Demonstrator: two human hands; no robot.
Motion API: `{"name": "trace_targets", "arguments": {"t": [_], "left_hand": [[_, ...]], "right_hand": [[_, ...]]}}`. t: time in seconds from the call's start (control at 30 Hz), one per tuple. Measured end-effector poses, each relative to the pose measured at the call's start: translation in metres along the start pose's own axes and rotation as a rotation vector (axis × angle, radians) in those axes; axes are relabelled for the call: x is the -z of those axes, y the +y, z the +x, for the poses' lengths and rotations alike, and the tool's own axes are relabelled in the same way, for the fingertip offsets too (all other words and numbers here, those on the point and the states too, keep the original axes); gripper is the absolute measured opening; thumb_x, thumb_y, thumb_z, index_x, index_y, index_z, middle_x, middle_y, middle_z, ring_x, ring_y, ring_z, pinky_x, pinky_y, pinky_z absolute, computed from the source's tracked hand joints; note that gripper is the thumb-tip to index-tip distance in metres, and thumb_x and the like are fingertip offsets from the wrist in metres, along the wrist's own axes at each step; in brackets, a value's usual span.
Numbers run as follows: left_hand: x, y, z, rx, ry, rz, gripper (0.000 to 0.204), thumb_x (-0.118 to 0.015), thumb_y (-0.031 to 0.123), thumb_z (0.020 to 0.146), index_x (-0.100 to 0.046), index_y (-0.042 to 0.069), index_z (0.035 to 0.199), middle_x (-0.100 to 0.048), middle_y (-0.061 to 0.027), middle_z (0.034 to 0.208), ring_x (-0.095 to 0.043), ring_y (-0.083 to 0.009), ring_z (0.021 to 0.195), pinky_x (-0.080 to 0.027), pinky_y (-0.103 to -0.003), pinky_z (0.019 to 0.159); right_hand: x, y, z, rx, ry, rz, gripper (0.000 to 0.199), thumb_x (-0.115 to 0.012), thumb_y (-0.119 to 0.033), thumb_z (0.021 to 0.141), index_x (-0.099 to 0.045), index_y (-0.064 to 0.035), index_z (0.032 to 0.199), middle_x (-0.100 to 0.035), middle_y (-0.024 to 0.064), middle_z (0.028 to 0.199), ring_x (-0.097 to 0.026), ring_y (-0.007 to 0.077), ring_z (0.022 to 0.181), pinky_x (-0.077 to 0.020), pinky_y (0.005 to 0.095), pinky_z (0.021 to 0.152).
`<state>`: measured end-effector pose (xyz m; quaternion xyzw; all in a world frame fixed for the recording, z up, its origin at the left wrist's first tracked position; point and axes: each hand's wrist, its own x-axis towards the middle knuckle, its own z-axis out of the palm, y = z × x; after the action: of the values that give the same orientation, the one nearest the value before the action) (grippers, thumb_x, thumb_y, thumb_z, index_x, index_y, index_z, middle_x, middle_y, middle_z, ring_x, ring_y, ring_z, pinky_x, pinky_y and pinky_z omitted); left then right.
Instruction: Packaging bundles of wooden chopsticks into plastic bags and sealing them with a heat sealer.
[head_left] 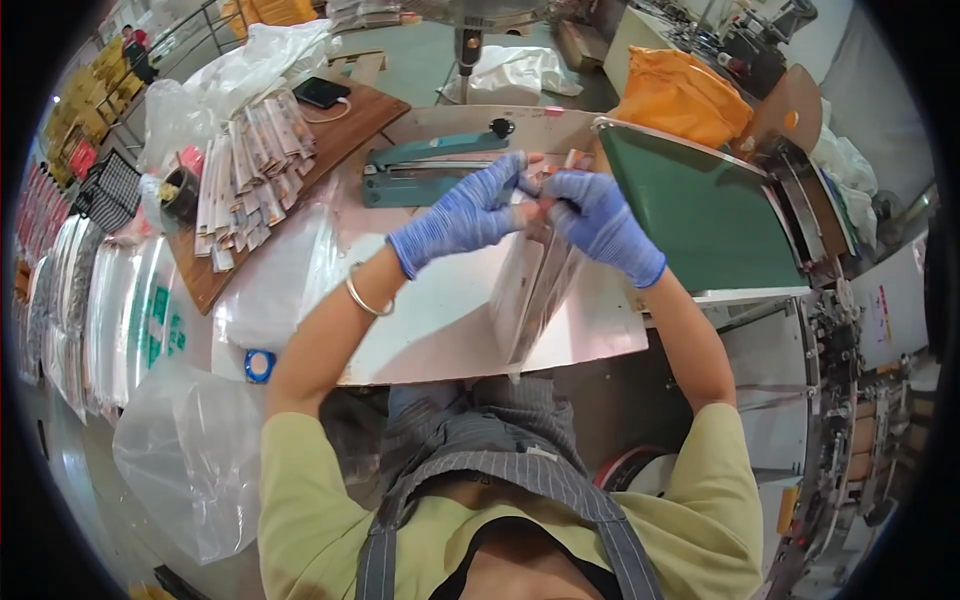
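Blue-gloved and side by side above a white tabletop [430, 335], your two hands meet at the upper end of a long, clear plastic sleeve [535, 295]. The sleeve lies below and between them, slanting back toward you, its lower end near the table's front edge. It is narrow and glossy, transparent enough to show grey and brownish bands running its length, with pale streaks of light along its sides. Its surface looks smooth, its edges mostly straight; what it contains is too blurred to tell.

Your right hand [605, 222] is curled, its fingers drawn in on the sleeve's top. Your left hand [470, 215] reaches in from the other side, thumb and forefinger a narrow gap apart, fingertips at the same end; whether they grip it, you cannot tell from this view.

Just beyond your left hand sits a teal, long-armed device [430, 172] with a black knob. Farther to that hand's left, slim printed packets [255, 175] fan across a brown wooden board [350, 128], near a black phone [322, 92] on a white cable. Clear plastic sheets [280, 275] spread beside your left forearm. To the right of your right hand stands a green panel [695, 205], an orange bag [680, 95] behind it.
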<state>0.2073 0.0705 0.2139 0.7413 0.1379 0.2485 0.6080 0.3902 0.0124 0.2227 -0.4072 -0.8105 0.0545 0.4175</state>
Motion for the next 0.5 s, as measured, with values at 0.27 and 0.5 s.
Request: {"name": "trace_targets", "arguments": {"t": [0.27, 0.5], "left_hand": [[0.049, 0.005, -0.003, -0.072, -0.183, 0.663, 0.010, -0.058, 0.008, 0.076, -0.054, 0.001, 0.081, -0.055, -0.0083, 0.072, -0.052, -0.0153, 0.067, -0.043, -0.028, 0.063], [0.032, 0.065, -0.046, -0.521, 0.079, 1.015, 0.011, -0.060, 0.014, 0.075, -0.054, 0.007, 0.079, -0.049, -0.0084, 0.076, -0.052, -0.0286, 0.064, -0.044, -0.033, 0.056]], "right_hand": [[0.068, 0.004, -0.034, -0.174, -0.165, -0.183, 0.007, -0.060, 0.001, 0.071, -0.054, 0.0022, 0.074, -0.052, 0.0075, 0.062, -0.050, 0.0186, 0.054, -0.0417, 0.0247, 0.055], [0.062, -0.044, -0.039, 0.046, 0.097, -0.244, 0.011, -0.062, 0.000, 0.070, -0.054, -0.0008, 0.078, -0.050, 0.0132, 0.069, -0.049, 0.0290, 0.056, -0.0409, 0.0296, 0.051]]}}
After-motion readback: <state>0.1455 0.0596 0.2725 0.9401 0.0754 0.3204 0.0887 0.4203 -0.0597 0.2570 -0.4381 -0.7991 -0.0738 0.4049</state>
